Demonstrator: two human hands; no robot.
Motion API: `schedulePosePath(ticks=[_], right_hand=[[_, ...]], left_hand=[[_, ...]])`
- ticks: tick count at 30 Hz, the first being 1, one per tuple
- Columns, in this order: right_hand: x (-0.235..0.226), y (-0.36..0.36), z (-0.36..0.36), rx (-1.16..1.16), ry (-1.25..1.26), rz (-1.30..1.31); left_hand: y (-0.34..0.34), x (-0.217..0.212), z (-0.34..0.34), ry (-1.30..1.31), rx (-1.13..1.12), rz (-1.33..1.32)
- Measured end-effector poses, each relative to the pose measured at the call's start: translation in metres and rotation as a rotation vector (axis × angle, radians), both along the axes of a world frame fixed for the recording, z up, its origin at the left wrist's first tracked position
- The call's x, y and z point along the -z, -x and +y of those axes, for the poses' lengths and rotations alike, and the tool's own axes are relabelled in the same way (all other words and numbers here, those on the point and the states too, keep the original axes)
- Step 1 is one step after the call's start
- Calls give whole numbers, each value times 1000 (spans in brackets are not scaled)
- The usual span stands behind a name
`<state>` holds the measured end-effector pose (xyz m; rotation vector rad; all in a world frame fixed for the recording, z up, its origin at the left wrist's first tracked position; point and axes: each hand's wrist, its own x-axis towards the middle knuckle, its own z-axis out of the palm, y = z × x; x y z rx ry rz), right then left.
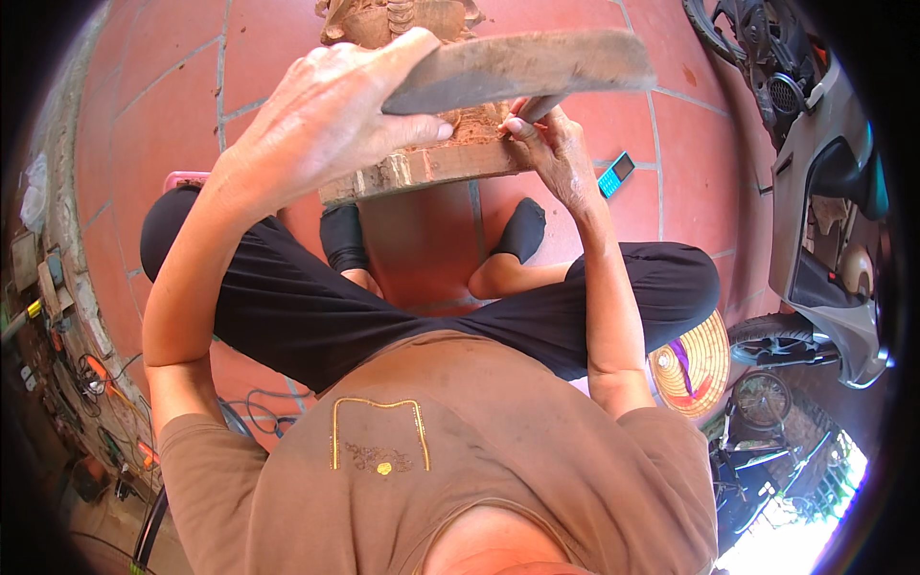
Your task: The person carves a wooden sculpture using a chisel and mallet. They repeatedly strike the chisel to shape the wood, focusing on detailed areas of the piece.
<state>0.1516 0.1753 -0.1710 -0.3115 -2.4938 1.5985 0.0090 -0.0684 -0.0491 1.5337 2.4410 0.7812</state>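
Observation:
My left hand (321,120) is closed round one end of a flat wooden bat (537,69), which reaches to the right above the work. Beneath it stands a brown wood carving (395,19) with a plank-like front edge (436,165); the bat and my left hand cover much of its middle. At the carving's right side my right hand (556,158) pinches a slim dark chisel (540,106) against the wood. The chisel's tip is hidden, and the bat passes just over its upper end.
Red floor tiles (695,153) surround the carving. A turquoise phone (616,175) lies right of my right wrist. A straw hat (698,369) is beside my right knee, with a grey motorbike (805,220) beyond. Cables and tools (96,374) line the left wall.

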Motion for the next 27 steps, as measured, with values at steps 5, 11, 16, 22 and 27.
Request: schedulePosePath(ticks=[5, 11, 16, 22, 27], right_hand=[[-2, 0, -1, 18, -101, 22], [-13, -2, -2, 15, -345, 5], [-7, -1, -3, 19, -264, 133], [-13, -1, -6, 11, -345, 100], [6, 1, 6, 21, -275, 101]], left_hand=[[-11, -29, 7, -322, 7, -238], [-15, -11, 7, 205, 1, 48], [-10, -12, 4, -133, -5, 30], [-23, -21, 9, -107, 3, -117], [-6, -8, 5, 139, -60, 113]])
